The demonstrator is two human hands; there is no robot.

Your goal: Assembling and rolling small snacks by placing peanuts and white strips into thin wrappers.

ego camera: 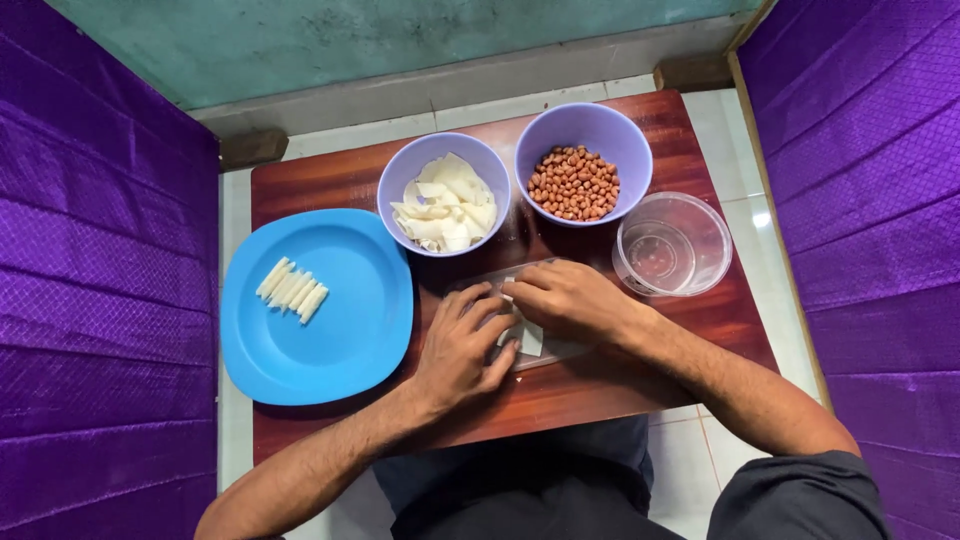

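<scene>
Low wooden table (640, 385), reddish-brown, viewed from above; purple quilted fabric (100, 300) hung on both sides.

Both hands are set close together at the table's middle, over a clear flat plastic board (545, 352). A thin white wrapper sheet (531, 340) is pressed flat on that board. The left hand (462, 345) is laid on it with fingers bent and fingertips down, apparently to keep the sheet from sliding. The right hand (565, 300) is curled over the sheet's far edge, fingers drawn together; whether the edge is pinched or only pushed cannot be told, since the knuckles cover it. The sheet is mostly hidden beneath both hands.

Supplies are ranged within easy reach behind the board: a lilac round plastic bowl of white wrapper pieces (445, 195) and, just beside it, a lilac round plastic bowl of red-skinned peanuts (583, 165). A clear round plastic tub (672, 245), seemingly holding a little water, is placed near the right hand.

A blue rounded-square plastic plate (340, 330) is kept at the left, apart from the working spot. Six or so small white rolled pieces (292, 290) are lined up side by side on it.
</scene>
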